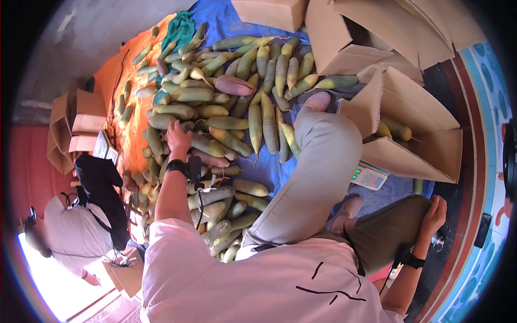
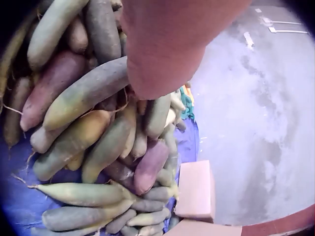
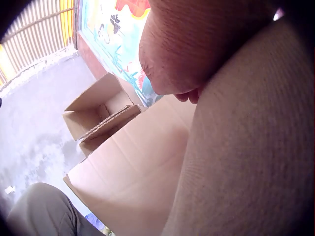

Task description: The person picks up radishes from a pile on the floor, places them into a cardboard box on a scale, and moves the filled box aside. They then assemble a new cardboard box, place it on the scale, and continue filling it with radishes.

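Observation:
My left hand [image 1: 177, 139] reaches into a big heap of green radishes, over the left-middle of the pile. A long green radish [image 1: 205, 144] extends out from beside it. In the left wrist view this radish [image 2: 88, 93] runs beneath the heel of the left hand [image 2: 165, 49], whose fingertips are hidden; I cannot tell whether they grip it. A purple-red radish [image 2: 54, 91] lies alongside. My right hand [image 1: 434, 215] rests on my bent knee, holding nothing visible. In the right wrist view, that hand [image 3: 172, 59] lies against the trouser leg [image 3: 251, 137].
An open cardboard box [image 1: 420, 107] with a few radishes inside sits on a scale [image 1: 369, 176] to the right. More cardboard boxes [image 1: 350, 37] stand behind. Blue sheeting [image 1: 285, 167] and orange sheeting [image 1: 116, 75] lie under the heap. Another person [image 1: 75, 226] is bent over at left.

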A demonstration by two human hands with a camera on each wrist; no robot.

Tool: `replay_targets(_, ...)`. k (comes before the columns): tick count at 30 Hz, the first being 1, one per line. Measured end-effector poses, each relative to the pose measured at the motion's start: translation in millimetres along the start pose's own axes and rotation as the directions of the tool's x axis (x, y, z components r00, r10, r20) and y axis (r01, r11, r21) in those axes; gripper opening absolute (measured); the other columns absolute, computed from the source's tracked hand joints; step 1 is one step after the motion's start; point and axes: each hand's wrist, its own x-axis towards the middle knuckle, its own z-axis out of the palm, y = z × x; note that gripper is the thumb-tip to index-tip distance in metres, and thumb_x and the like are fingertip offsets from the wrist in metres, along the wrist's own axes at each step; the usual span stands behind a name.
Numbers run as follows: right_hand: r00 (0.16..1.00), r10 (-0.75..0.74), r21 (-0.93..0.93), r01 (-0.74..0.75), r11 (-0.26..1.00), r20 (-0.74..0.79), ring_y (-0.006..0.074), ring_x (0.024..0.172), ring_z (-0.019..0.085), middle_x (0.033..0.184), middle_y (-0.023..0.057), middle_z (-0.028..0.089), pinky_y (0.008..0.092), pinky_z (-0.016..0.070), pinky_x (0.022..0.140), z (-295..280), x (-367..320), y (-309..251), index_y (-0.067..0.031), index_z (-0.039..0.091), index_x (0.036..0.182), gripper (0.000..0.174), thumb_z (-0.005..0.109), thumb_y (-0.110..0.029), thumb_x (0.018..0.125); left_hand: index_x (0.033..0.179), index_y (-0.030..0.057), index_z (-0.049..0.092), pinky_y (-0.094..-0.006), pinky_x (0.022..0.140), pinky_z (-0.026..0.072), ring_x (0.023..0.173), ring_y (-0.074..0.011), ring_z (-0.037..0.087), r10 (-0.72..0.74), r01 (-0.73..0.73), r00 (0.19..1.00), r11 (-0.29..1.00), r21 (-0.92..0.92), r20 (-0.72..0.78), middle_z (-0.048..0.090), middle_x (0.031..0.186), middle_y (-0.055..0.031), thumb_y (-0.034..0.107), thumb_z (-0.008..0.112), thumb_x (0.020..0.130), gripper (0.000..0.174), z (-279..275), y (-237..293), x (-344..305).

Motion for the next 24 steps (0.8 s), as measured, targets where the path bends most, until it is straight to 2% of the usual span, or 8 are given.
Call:
replay_targets(10, 1.0, -0.014, 0.036, 0.014, 0.999, -0.006, 0.0303, 0.069, 0.052, 0.078, 0.0153, 0.052, 0.0335, 0.0428, 0.064, -1, 3, -13, 0.0031, 0.055, 0.088, 0.015, 0.048, -0.009, 0.092, 0.107, 0.0057, 0.054, -0.0393, 0.083, 0.0499, 0.102, -0.0327, 0.056, -0.072, 0.035, 0.974, 0.985, 0.171, 0.217, 0.044, 0.123, -0.018, 0.026, 0.072, 0.071, 0.044, -27, 18, -17)
replay_targets(11, 1.0, -0.018, 0.038, 0.019, 0.999, -0.012, 0.0305, 0.069, 0.052, 0.078, 0.0152, 0.052, 0.0338, 0.0429, 0.063, 0, 2, -11, 0.0027, 0.055, 0.087, 0.014, 0.048, -0.009, 0.092, 0.1, 0.0051, 0.056, -0.0388, 0.08, 0.0513, 0.086, -0.0287, 0.063, 0.092, -0.126, 0.982, 0.969, 0.213, 0.164, 0.06, 0.101, -0.0176, 0.027, 0.07, 0.073, 0.037, -15, 5, -17)
replay_targets(12, 1.0, -0.022, 0.04, 0.023, 0.999, -0.019, 0.0306, 0.069, 0.052, 0.077, 0.0151, 0.052, 0.0341, 0.0429, 0.063, 1, 3, -11, 0.0023, 0.055, 0.087, 0.014, 0.049, -0.009, 0.092, 0.1, 0.0051, 0.056, -0.0388, 0.08, 0.0513, 0.086, -0.0287, 0.063, 0.095, -0.128, 0.983, 0.969, 0.213, 0.157, 0.06, 0.101, -0.0176, 0.027, 0.07, 0.073, 0.037, -14, 6, -20)
replay_targets(14, 0.999, -0.005, 0.055, 0.007, 0.998, -0.033, 0.0312, 0.069, 0.052, 0.078, 0.0152, 0.052, 0.035, 0.0432, 0.063, 2, 3, -14, 0.0018, 0.055, 0.087, 0.013, 0.049, -0.009, 0.092, 0.098, 0.0032, 0.058, -0.0359, 0.071, 0.0537, 0.067, -0.0242, 0.065, -0.073, 0.051, 0.754, 0.997, 0.053, 0.652, 0.065, 0.075, -0.0151, 0.029, 0.066, 0.075, 0.035, -12, 13, -26)
replay_targets(16, 0.998, 0.021, 0.064, -0.018, 0.998, -0.056, 0.0318, 0.069, 0.053, 0.078, 0.0153, 0.052, 0.0358, 0.0434, 0.062, 2, 2, -16, 0.0013, 0.056, 0.087, 0.013, 0.05, -0.009, 0.091, 0.096, 0.0008, 0.058, -0.0331, 0.062, 0.0544, 0.056, -0.022, 0.064, 0.066, 0.058, 0.723, 0.986, -0.156, 0.688, 0.065, 0.065, -0.0133, 0.028, 0.064, 0.075, 0.035, 11, 4, -53)
replay_targets(18, 0.999, 0.011, 0.046, -0.01, 0.999, -0.032, 0.0334, 0.07, 0.054, 0.079, 0.0161, 0.053, 0.0377, 0.0438, 0.062, 2, 2, -15, 0.001, 0.056, 0.087, 0.013, 0.05, -0.009, 0.091, 0.097, -0.0017, 0.055, -0.0314, 0.058, 0.0541, 0.058, -0.022, 0.065, -0.001, 0.017, 0.503, 1.0, -0.009, 0.864, 0.065, 0.068, -0.0152, 0.029, 0.065, 0.074, 0.039, 46, 22, -70)
replay_targets(20, 0.999, 0.01, 0.041, -0.008, 0.999, -0.042, 0.0346, 0.07, 0.054, 0.079, 0.0167, 0.054, 0.0386, 0.0439, 0.062, -1, 2, -20, 0.0012, 0.056, 0.087, 0.013, 0.05, -0.009, 0.091, 0.101, -0.0031, 0.051, -0.0306, 0.058, 0.0539, 0.059, -0.0223, 0.065, 0.117, -0.15, 0.851, 0.989, 0.022, 0.513, 0.065, 0.068, -0.0145, 0.028, 0.063, 0.076, 0.042, 43, 27, -119)
replay_targets(24, 0.999, 0.027, 0.082, -0.023, 0.996, -0.043, 0.0355, 0.071, 0.054, 0.08, 0.0172, 0.055, 0.0394, 0.0441, 0.063, -5, 2, -24, 0.0008, 0.056, 0.086, 0.012, 0.051, -0.009, 0.09, 0.107, -0.0057, 0.047, -0.0301, 0.058, 0.0536, 0.06, -0.0229, 0.066, 0.314, -0.276, 0.891, 0.948, -0.157, 0.328, 0.065, 0.066, -0.0134, 0.029, 0.062, 0.077, 0.049, 70, 4, -120)
